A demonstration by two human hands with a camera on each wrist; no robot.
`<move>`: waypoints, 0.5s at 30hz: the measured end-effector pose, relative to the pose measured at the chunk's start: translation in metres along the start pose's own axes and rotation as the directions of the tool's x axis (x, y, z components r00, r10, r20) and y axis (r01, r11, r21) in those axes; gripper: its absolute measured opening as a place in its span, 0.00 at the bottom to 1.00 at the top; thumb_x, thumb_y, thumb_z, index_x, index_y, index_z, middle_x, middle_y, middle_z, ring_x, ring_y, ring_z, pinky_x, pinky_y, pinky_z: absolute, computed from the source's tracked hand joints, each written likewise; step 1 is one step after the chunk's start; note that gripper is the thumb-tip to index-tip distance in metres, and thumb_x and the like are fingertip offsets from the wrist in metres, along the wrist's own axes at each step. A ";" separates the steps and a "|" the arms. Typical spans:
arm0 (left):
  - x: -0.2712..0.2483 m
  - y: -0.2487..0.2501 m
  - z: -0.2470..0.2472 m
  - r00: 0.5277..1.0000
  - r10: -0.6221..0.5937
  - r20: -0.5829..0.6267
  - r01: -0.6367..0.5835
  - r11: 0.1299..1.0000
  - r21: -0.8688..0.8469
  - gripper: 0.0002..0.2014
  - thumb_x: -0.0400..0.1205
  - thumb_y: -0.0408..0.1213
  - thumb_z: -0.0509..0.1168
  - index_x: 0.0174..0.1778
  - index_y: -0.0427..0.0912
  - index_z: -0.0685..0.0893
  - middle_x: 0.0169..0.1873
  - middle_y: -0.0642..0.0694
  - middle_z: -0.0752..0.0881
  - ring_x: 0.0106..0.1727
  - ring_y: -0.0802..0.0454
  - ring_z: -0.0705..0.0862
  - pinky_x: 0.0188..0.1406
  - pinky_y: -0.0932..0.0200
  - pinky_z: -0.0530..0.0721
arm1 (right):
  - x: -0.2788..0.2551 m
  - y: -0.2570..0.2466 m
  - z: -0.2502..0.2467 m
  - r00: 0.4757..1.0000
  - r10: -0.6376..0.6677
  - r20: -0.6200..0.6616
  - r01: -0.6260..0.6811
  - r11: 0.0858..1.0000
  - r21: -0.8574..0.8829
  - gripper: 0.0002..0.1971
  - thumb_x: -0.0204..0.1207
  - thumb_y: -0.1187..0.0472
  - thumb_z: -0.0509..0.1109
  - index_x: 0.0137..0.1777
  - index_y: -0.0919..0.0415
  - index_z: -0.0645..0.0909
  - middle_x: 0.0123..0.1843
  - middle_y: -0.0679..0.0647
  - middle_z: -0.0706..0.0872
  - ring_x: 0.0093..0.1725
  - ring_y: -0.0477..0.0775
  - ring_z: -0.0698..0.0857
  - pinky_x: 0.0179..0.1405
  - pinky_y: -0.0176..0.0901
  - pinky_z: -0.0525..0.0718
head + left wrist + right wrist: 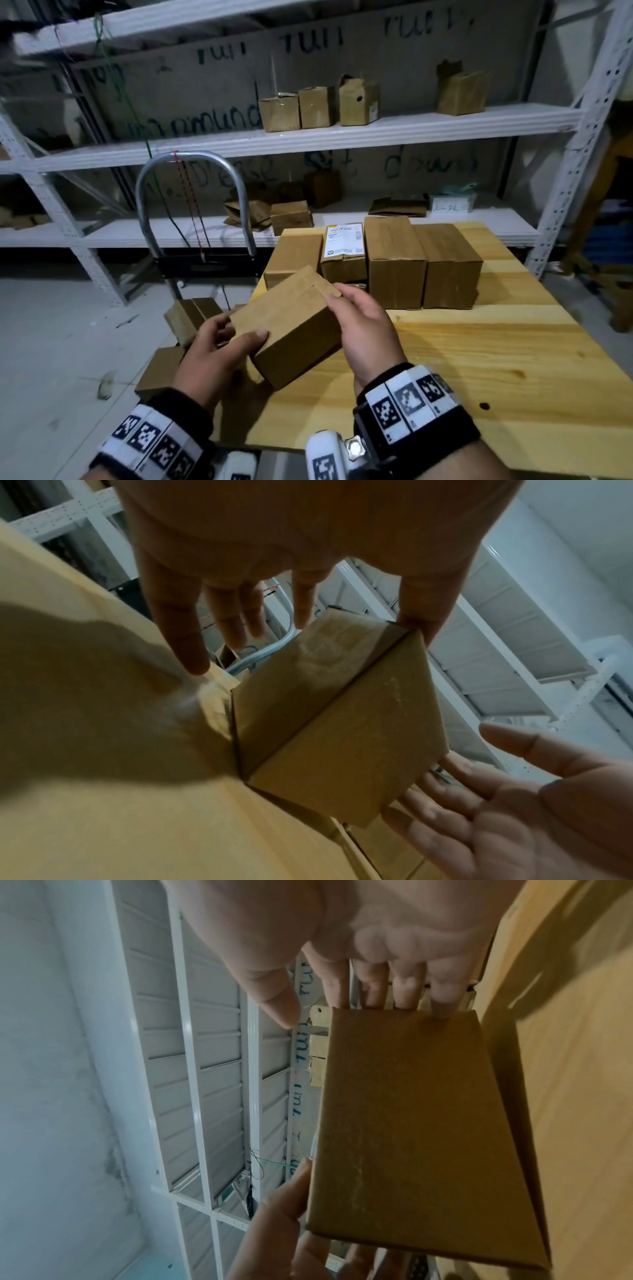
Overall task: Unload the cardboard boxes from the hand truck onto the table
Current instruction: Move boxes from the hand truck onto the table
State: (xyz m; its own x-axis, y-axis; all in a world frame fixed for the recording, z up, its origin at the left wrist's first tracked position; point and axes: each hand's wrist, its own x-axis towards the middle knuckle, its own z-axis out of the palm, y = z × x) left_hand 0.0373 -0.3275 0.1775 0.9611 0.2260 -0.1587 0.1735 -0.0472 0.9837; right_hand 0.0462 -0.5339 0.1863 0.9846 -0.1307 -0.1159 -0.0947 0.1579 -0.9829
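Both hands (219, 356) seemingly cradle tilted box (291, 329).

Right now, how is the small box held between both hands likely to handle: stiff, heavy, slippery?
The small box looks stiff: its edges stay crisp under the left hand and right hand. Probably light, since fingertips alone carry it. Its matt cardboard likely grips well.

A storeroom or small warehouse is indicated. White slotted-angle metal shelving (342, 135) is fitted along the wall, and small cardboard boxes (318, 106) are stored on its levels. A hand truck (195, 212) is parked on the bare concrete floor (51, 342). More boxes are stacked on a wooden table (496, 377).
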 end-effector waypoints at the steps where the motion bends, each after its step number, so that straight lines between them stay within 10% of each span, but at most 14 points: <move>1: -0.001 0.000 0.001 1.000 0.030 0.008 -0.030 1.000 -0.005 0.45 0.59 0.57 0.89 0.73 0.63 0.81 0.69 0.49 0.84 0.70 0.43 0.83 0.75 0.33 0.79 | 0.001 0.002 0.001 1.000 0.014 -0.004 -0.014 1.000 0.003 0.23 0.77 0.42 0.73 0.71 0.44 0.85 0.61 0.42 0.92 0.61 0.47 0.89 0.65 0.53 0.88; 4: -0.003 -0.002 0.001 0.994 0.093 0.050 -0.089 0.994 -0.070 0.28 0.78 0.39 0.78 0.72 0.68 0.84 0.65 0.51 0.83 0.65 0.46 0.83 0.62 0.46 0.85 | 0.001 0.007 0.003 0.999 0.036 -0.030 -0.037 0.999 -0.014 0.37 0.61 0.30 0.74 0.74 0.36 0.80 0.61 0.37 0.89 0.65 0.50 0.87 0.73 0.61 0.84; 7: -0.006 -0.004 0.002 0.992 0.099 0.084 -0.097 0.995 -0.024 0.26 0.70 0.47 0.79 0.65 0.70 0.90 0.68 0.48 0.85 0.66 0.41 0.85 0.67 0.38 0.87 | 0.004 0.011 0.005 0.996 0.076 -0.047 -0.076 0.997 -0.002 0.47 0.53 0.24 0.74 0.78 0.32 0.75 0.63 0.38 0.88 0.67 0.53 0.86 0.74 0.63 0.82; 12: -0.010 -0.011 0.000 0.980 0.137 0.142 -0.147 0.987 0.064 0.42 0.60 0.41 0.86 0.71 0.68 0.82 0.63 0.55 0.81 0.62 0.51 0.83 0.50 0.50 0.89 | -0.003 0.006 0.007 0.993 0.115 -0.018 -0.111 0.983 0.147 0.34 0.74 0.44 0.77 0.81 0.43 0.76 0.68 0.47 0.88 0.58 0.47 0.87 0.55 0.45 0.84; 15: -0.011 -0.013 -0.004 0.989 0.134 0.066 -0.138 0.989 0.053 0.39 0.58 0.43 0.86 0.66 0.70 0.84 0.63 0.51 0.83 0.62 0.44 0.85 0.56 0.40 0.91 | -0.007 0.004 0.009 0.993 0.119 -0.003 -0.115 0.971 0.207 0.26 0.84 0.54 0.74 0.82 0.50 0.77 0.65 0.45 0.87 0.53 0.39 0.85 0.44 0.34 0.80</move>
State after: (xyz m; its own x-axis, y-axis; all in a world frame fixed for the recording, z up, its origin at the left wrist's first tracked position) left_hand 0.0239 -0.3255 0.1670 0.9877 0.1531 -0.0307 0.0508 -0.1292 0.9903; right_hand 0.0405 -0.5236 0.1846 0.9661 -0.1138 -0.2320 -0.1752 0.3712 -0.9119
